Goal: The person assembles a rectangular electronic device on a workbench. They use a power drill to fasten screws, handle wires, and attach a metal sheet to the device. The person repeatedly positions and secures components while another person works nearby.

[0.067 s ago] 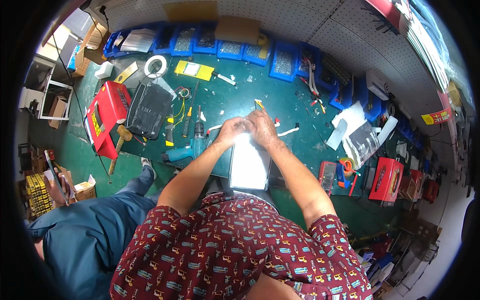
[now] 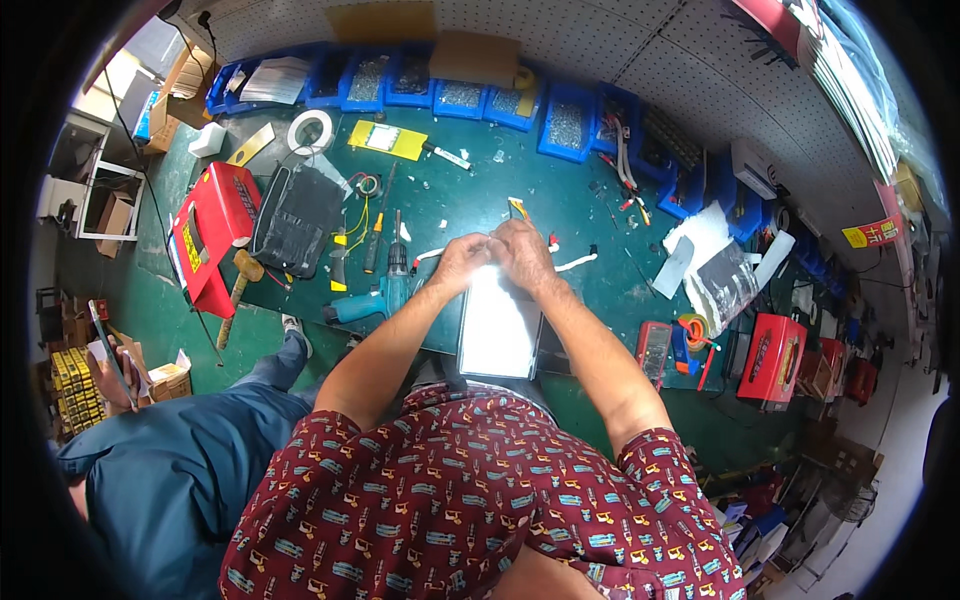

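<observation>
A shiny, glaring rectangular panel (image 2: 498, 330) lies at the near edge of the bench, close to my body. At its far end my left hand (image 2: 464, 262) and my right hand (image 2: 524, 255) meet, fingers bent and pressed together. What they pinch is hidden by the fingers and glare. A small yellow-tipped piece (image 2: 518, 208) pokes out just beyond my right hand. One white lead (image 2: 430, 255) runs out left of my left hand. Another white lead with a dark end (image 2: 578, 263) lies right of my right hand.
A teal power drill (image 2: 365, 305), black pouch (image 2: 295, 220) and red box (image 2: 220, 215) lie left. Blue bins (image 2: 568, 125) line the back. A multimeter (image 2: 654, 350) and another red box (image 2: 772, 360) sit right. A co-worker in blue (image 2: 180, 470) is at my left.
</observation>
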`<state>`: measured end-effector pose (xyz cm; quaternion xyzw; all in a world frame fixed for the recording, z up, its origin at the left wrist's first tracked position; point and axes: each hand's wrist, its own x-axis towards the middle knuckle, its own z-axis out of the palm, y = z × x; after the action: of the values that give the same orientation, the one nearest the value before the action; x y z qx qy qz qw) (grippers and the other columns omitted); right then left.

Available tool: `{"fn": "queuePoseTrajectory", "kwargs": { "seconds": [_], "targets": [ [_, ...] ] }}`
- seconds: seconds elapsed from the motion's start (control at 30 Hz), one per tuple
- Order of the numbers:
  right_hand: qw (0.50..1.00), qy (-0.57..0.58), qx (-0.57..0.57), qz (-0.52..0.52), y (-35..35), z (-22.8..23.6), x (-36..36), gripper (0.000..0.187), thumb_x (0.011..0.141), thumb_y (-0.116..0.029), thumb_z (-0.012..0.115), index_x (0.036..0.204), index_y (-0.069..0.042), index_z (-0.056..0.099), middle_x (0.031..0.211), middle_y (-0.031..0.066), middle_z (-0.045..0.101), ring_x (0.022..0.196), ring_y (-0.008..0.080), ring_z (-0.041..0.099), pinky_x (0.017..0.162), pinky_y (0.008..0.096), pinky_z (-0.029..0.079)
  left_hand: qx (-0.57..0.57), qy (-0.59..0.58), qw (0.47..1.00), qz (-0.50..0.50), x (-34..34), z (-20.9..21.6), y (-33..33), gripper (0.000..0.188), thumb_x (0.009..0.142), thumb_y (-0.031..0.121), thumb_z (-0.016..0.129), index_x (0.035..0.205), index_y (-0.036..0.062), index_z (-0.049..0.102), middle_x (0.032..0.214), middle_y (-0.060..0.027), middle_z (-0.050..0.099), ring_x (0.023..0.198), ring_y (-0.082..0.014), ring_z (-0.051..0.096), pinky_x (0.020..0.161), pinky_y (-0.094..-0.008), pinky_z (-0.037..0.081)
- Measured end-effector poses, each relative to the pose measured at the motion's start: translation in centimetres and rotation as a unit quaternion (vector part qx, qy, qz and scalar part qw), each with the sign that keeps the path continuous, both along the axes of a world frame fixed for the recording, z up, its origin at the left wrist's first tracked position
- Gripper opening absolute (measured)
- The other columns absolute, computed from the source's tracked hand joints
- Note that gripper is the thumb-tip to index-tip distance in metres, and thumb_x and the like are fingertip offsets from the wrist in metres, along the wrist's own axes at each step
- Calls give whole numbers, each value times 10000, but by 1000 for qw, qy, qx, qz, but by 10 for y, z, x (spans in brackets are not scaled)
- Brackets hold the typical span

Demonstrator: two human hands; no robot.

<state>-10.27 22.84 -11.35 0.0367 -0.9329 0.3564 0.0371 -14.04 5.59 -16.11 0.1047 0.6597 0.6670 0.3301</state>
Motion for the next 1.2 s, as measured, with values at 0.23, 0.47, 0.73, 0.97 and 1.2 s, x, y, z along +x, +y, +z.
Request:
{"fn": "queuePoseTrajectory", "kwargs": {
  "seconds": [0.23, 0.47, 0.73, 0.97, 1.2],
  "targets": [
    [999, 46, -4, 0, -3, 8, 4, 131, 888, -136, 670, 906, -18, 725, 979, 155, 679, 990, 368, 614, 916, 468, 489, -9, -8, 1000, -18, -2, -5, -3, 197, 962, 38, 651, 1153, 16, 692, 948, -15, 701, 870, -78, 627, 779, -247, 503],
    [994, 5, -105, -22, 2, -12, 2, 171, 899, -150, 645, 878, 2, 720, 939, 170, 683, 973, 370, 621, 919, 444, 489, 0, -19, 1000, 0, 1, 4, 1, 186, 958, 29, 649, 1138, 14, 695, 944, -13, 696, 872, -77, 624, 781, -253, 503],
    [928, -167, -293, -156, 8, -19, -3, 237, 939, -174, 643, 900, 54, 694, 899, 86, 724, 848, 174, 667, 754, 321, 521, 28, -36, 999, 12, 2, -4, 2, 233, 952, 9, 642, 1181, 27, 680, 901, -2, 674, 820, -71, 630, 728, -242, 514],
    [979, 3, -190, -75, 5, -23, -4, 112, 862, -84, 682, 832, 23, 688, 861, 85, 705, 806, 189, 677, 749, 339, 541, 5, 10, 1000, 5, 1, 2, 3, 236, 951, 7, 644, 1183, 26, 678, 898, 16, 653, 801, -54, 587, 715, -228, 486],
    [716, -68, -588, -370, 18, 6, -1, 122, 973, -120, 630, 1059, -36, 652, 803, 23, 657, 635, 94, 579, 558, 247, 466, -28, -7, 1000, 9, -5, 7, 5, 337, 909, -60, 576, 1237, -1, 626, 1050, -57, 699, 975, -125, 637, 883, -276, 506]
  ]
}}
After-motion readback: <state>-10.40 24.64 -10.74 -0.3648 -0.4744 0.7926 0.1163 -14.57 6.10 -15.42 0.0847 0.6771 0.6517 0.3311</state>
